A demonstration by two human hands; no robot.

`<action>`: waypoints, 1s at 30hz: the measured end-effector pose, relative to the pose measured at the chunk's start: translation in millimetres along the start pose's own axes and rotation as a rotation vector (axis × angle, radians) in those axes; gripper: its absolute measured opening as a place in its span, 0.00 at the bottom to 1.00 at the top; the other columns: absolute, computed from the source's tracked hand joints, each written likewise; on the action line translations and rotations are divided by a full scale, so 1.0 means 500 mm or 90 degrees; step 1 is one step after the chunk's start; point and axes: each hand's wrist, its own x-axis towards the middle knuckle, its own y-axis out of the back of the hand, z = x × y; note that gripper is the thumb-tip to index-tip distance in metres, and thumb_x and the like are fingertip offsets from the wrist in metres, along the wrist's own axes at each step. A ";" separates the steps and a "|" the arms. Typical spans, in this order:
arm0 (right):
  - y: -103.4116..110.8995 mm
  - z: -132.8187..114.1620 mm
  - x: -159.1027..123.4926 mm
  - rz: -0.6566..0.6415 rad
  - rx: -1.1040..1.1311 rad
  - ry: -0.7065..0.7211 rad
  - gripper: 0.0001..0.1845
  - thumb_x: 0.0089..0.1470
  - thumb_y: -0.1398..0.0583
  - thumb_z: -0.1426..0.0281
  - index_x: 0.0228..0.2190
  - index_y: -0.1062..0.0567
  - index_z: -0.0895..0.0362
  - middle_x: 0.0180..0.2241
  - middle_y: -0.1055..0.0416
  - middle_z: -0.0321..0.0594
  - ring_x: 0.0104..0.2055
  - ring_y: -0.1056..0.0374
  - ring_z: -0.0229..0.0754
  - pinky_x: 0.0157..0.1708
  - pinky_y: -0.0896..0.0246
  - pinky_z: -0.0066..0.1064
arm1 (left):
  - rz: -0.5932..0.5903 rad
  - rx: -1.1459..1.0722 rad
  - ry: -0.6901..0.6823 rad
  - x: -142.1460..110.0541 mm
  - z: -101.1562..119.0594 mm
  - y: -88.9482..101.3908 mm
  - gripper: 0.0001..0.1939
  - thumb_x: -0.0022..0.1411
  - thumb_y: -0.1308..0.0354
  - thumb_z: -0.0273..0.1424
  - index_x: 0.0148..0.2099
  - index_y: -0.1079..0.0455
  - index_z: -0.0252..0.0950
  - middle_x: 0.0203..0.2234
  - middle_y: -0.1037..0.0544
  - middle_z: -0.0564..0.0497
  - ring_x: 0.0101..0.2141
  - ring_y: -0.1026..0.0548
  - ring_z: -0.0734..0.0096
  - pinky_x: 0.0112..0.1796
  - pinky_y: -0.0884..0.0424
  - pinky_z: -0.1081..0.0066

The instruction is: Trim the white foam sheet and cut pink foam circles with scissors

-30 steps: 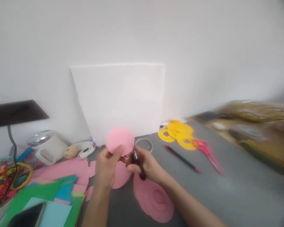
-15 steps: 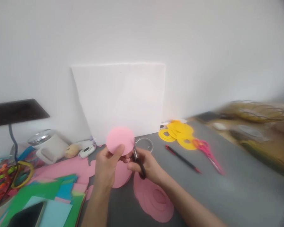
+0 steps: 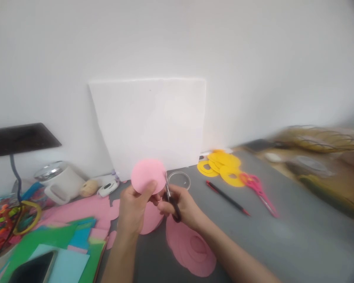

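Pale wall [image 3: 253, 59] rises behind a grey table [image 3: 271, 243], and a white panel [image 3: 153, 122] stands upright at the table's back edge. In front of the panel, the left hand [image 3: 132, 208] pinches a pink paper disc [image 3: 146, 171] above the table: the thumb lies flat over the disc's lower middle, and the other fingers are curled at its lower side and partly hidden. Most of the disc stands clear above the thumb. The right hand [image 3: 181, 204] is closed round black-handled scissors [image 3: 175, 208], whose blades point up at the disc's right edge; whether the blades are parted is too blurred to tell. Compared with the frame just before, the disc and the scissors sit very slightly farther left, while both grips look the same. Beneath the hands lie more pink discs [image 3: 151, 220], with overlapping pink cutouts [image 3: 191, 251] nearer the wearer. Toward the back edge, right of the panel, are yellow rings [image 3: 233, 176], with pink scissors [image 3: 261, 192] just beside them and a black pencil [image 3: 227, 197] lying slantwise. Coloured sheets [image 3: 53, 236], partly under a phone [image 3: 32, 269], fill the near left, below a white mug [image 3: 65, 182].
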 end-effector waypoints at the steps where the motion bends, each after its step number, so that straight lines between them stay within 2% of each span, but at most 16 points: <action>1: 0.001 -0.002 -0.001 0.000 0.001 -0.004 0.19 0.42 0.31 0.60 0.30 0.32 0.57 0.23 0.37 0.32 0.23 0.44 0.32 0.23 0.49 0.26 | 0.003 0.024 -0.005 -0.001 0.001 0.000 0.12 0.45 0.33 0.36 0.22 0.28 0.32 0.15 0.27 0.52 0.17 0.31 0.71 0.22 0.32 0.70; 6: 0.006 -0.012 -0.001 -0.006 0.020 -0.006 0.24 0.39 0.29 0.60 0.33 0.32 0.57 0.26 0.34 0.34 0.26 0.43 0.33 0.22 0.52 0.24 | 0.021 0.090 -0.023 -0.006 0.008 -0.002 0.11 0.44 0.33 0.35 0.19 0.28 0.34 0.13 0.27 0.52 0.18 0.30 0.71 0.22 0.32 0.72; 11: 0.001 -0.024 -0.002 0.003 0.005 -0.004 0.23 0.42 0.31 0.56 0.32 0.32 0.58 0.28 0.33 0.36 0.24 0.45 0.32 0.22 0.53 0.24 | 0.034 0.100 -0.022 -0.005 0.003 -0.003 0.11 0.44 0.33 0.36 0.21 0.26 0.34 0.15 0.25 0.51 0.19 0.29 0.70 0.23 0.31 0.72; 15: -0.002 -0.024 -0.003 0.007 0.018 -0.004 0.23 0.39 0.30 0.57 0.31 0.31 0.58 0.27 0.33 0.35 0.25 0.42 0.33 0.22 0.53 0.24 | 0.025 0.089 -0.021 -0.002 0.000 -0.003 0.12 0.44 0.33 0.37 0.21 0.25 0.33 0.15 0.25 0.50 0.19 0.29 0.69 0.23 0.30 0.71; 20: 0.000 -0.021 -0.004 0.013 -0.002 -0.001 0.20 0.42 0.31 0.58 0.29 0.31 0.57 0.25 0.34 0.33 0.21 0.47 0.30 0.20 0.54 0.24 | 0.011 0.060 -0.008 -0.001 0.000 -0.003 0.13 0.44 0.33 0.38 0.22 0.25 0.32 0.15 0.25 0.49 0.18 0.30 0.70 0.23 0.30 0.70; 23: 0.000 -0.023 -0.005 0.016 -0.027 -0.005 0.20 0.44 0.32 0.57 0.30 0.31 0.58 0.25 0.32 0.34 0.22 0.45 0.31 0.21 0.50 0.25 | 0.005 0.039 0.001 -0.001 0.000 -0.002 0.13 0.44 0.32 0.37 0.23 0.25 0.31 0.16 0.25 0.49 0.18 0.30 0.70 0.21 0.31 0.70; 27: -0.002 -0.029 -0.005 0.010 -0.027 0.000 0.21 0.44 0.33 0.56 0.30 0.32 0.58 0.26 0.31 0.35 0.24 0.41 0.32 0.28 0.42 0.29 | -0.011 0.025 -0.003 -0.002 0.001 -0.001 0.12 0.45 0.32 0.36 0.23 0.26 0.31 0.15 0.26 0.50 0.17 0.32 0.72 0.20 0.32 0.69; 30: -0.004 -0.031 -0.005 0.015 -0.033 -0.012 0.22 0.43 0.33 0.54 0.29 0.32 0.58 0.26 0.31 0.35 0.23 0.40 0.33 0.26 0.42 0.29 | -0.022 0.015 -0.005 -0.004 0.003 -0.001 0.12 0.45 0.33 0.36 0.22 0.28 0.32 0.14 0.28 0.52 0.16 0.32 0.72 0.20 0.32 0.69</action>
